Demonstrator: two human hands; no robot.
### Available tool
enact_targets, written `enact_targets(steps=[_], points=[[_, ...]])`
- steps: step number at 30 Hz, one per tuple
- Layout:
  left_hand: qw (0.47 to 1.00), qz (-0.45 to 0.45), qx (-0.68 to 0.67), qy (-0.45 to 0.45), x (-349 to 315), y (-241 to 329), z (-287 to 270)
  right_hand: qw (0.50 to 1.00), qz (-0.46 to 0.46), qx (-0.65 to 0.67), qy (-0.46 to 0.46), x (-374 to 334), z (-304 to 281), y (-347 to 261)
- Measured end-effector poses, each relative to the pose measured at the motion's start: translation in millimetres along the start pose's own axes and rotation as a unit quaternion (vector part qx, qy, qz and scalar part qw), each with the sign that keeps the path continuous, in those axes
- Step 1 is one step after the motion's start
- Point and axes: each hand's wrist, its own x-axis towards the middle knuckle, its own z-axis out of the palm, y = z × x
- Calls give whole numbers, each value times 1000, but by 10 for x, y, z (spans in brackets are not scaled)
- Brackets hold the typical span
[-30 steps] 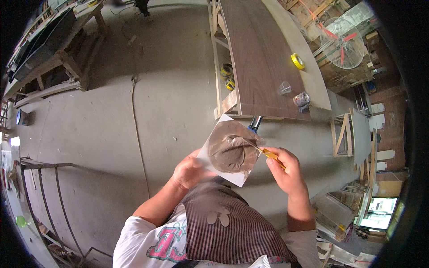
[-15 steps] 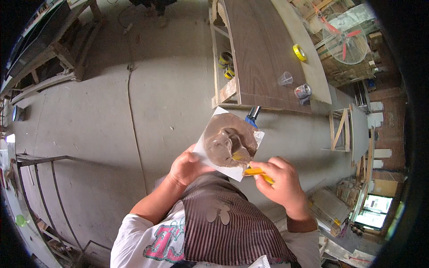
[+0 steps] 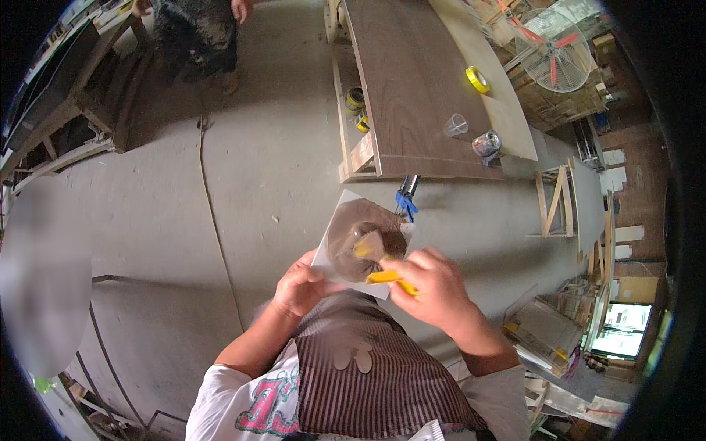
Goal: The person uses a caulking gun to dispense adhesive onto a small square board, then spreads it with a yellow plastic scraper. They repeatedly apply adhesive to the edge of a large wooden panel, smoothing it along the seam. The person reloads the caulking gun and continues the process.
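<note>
Brown paste (image 3: 343, 239) on white board (image 3: 328, 265); left hand (image 3: 300, 285) grips board, right hand (image 3: 428, 287) clasps scraper (image 3: 382, 277); clear cup (image 3: 456, 125) near tin (image 3: 486, 143).

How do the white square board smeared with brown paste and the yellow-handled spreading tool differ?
The white square board is broad; the yellow-handled spreading tool is narrower. The left hand holds the board, while the right hand grips the tool. The board is white under brown paste; the tool shows bright yellow. Both are hand-held.
</note>
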Motion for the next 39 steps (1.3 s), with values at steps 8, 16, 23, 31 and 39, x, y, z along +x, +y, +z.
enact_targets(steps=[8, 16, 23, 31, 39], points=[[999, -6, -32, 6, 25, -37, -37, 985, 72, 132, 86, -187, 109, 286], [996, 0, -82, -37, 52, -85, -136, 811, 219, 536, 86, -352, 278, 578], [990, 0, -126, -57, 52, -119, -120, 857, 166, 484, 54, -485, 381, 615], [991, 10, -119, -55, 22, -125, -130, 881, 182, 434, 47, -513, 359, 566], [989, 13, -140, -33, 20, -64, -11, 846, 218, 483, 63, -494, 311, 436]])
